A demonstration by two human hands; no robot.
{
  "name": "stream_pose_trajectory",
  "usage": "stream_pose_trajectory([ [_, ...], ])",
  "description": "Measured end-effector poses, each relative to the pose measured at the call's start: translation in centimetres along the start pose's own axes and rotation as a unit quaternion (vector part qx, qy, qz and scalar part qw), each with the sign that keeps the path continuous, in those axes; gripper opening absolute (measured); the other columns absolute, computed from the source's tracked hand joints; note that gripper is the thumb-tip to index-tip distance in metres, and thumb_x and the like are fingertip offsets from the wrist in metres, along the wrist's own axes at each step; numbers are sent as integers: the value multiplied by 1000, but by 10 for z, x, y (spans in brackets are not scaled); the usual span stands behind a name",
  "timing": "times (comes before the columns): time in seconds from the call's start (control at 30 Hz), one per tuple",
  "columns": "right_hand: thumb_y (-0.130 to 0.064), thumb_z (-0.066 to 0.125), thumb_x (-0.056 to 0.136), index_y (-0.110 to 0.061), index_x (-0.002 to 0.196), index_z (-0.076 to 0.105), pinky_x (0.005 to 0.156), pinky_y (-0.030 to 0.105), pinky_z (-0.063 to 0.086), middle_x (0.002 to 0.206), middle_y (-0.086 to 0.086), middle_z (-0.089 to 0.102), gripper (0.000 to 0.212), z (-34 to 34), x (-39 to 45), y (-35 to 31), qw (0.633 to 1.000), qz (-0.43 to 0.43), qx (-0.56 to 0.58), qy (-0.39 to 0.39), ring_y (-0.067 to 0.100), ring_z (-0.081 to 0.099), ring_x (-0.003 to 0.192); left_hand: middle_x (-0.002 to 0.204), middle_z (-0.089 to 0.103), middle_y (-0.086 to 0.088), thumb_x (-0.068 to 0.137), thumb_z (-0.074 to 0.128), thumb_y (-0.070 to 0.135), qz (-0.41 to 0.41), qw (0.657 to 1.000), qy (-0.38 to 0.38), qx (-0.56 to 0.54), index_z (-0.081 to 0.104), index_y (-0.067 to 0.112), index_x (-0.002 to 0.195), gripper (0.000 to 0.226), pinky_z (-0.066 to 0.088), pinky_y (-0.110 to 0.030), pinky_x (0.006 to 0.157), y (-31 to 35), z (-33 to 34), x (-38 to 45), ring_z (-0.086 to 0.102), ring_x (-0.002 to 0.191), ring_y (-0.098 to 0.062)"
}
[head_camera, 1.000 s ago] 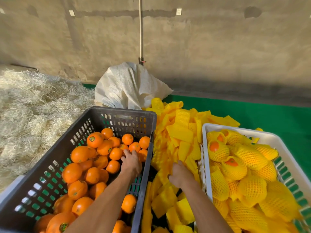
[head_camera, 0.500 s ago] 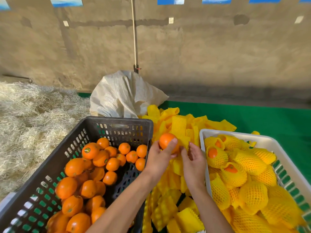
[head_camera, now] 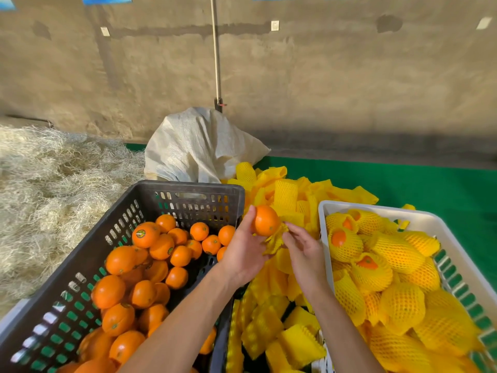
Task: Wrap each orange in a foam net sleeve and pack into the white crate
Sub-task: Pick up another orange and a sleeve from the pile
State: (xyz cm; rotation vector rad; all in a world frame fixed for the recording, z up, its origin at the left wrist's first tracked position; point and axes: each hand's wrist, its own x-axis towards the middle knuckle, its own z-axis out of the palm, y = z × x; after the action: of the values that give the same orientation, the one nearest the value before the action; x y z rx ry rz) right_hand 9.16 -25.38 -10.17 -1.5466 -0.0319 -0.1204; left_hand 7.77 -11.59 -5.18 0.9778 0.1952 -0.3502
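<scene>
Starting at the far left: a heap of pale straw (head_camera: 45, 189) lies against the wall, w/ a dark slotted crate (head_camera: 88, 254) just beside it, well filled w/ bare oranges (head_camera: 150, 254). Behind the crate's far end slumps a white woven sack (head_camera: 199, 149), a thin pole (head_camera: 216, 55) rising up the wall behind it.

Centre: the left hand (head_camera: 243, 251) is raised over the gap between the crates, its grip closed round one bare orange (head_camera: 265, 220), thumb on the left side, fingers underneath. Touching the orange's lower right edge is a yellow foam net sleeve (head_camera: 274, 239), bunched, hanging below the fruit. The right hand (head_camera: 305, 251) has its fingertips pinched on that sleeve; the orange isn't inside it yet. Under both forearms & stretching back toward the sack is a pile of loose sleeves (head_camera: 285, 192), flat & folded.

Right: the white crate (head_camera: 441, 224) sits on green matting (head_camera: 430, 184), touching the sleeve pile. It's packed high w/ wrapped oranges (head_camera: 398, 251); a few show orange tops through the open net ends, esp. near the crate's far left corner.
</scene>
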Motion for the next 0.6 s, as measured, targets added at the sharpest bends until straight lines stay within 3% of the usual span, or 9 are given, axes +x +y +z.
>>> stream_pose_trajectory([
  [0.07,-24,70,94,-40,115,64,79,5,45,113,-21,63,27,4,-5,0,988,-63,-139,17,-6,60,101,140,64,-10,94,50,70,-9,1000,-21,-7,46,24,151,73,31,-52,121,-1,-1,-1,56,135,-30],
  [0.13,-29,72,89,-41,112,60,72,3,40,107,-25,54,28,8,-8,0,974,-76,-210,37,-5,55,96,140,64,-13,93,54,68,-12,999,-41,3,46,26,151,71,42,-51,114,-2,-1,-3,59,131,-31],
  [0.2,-34,73,88,-34,106,63,69,13,40,103,-17,54,21,8,-9,2,961,-64,-259,68,2,52,88,140,64,-9,92,57,69,-22,998,-58,34,48,28,149,70,45,-49,111,-5,-1,-5,59,132,-29],
  [0.23,-31,73,88,-28,102,65,70,24,45,101,-9,57,17,7,-9,2,958,-57,-269,78,9,54,88,140,65,-7,90,61,68,-28,997,-57,49,49,29,147,70,46,-48,111,-7,0,-5,59,132,-28],
  [0.3,-19,74,87,-25,90,67,69,36,49,94,0,64,10,2,-6,3,970,-54,-221,83,20,62,85,138,67,-3,84,72,62,-26,995,-44,81,54,28,142,70,48,-45,110,-10,0,-5,62,129,-24],
  [0.4,-8,72,88,-35,87,68,65,18,46,88,-11,69,27,-5,-3,5,982,-56,-173,42,3,64,84,131,70,-1,80,80,58,-14,994,-5,105,62,30,132,61,52,-37,100,-11,0,-3,65,123,-20],
  [0.5,-17,64,99,-28,108,72,75,16,50,99,-13,74,16,-6,1,4,993,-32,-111,27,3,67,94,126,72,-3,73,81,58,-4,995,56,78,67,30,125,60,50,-38,97,-10,-1,3,64,121,-22],
  [0.6,-26,56,104,-22,106,71,70,8,47,91,-18,71,15,-5,2,3,992,-60,-82,72,-3,65,86,121,74,-4,75,82,56,24,994,77,71,68,26,125,60,52,-39,96,-8,1,5,65,118,-23],
])
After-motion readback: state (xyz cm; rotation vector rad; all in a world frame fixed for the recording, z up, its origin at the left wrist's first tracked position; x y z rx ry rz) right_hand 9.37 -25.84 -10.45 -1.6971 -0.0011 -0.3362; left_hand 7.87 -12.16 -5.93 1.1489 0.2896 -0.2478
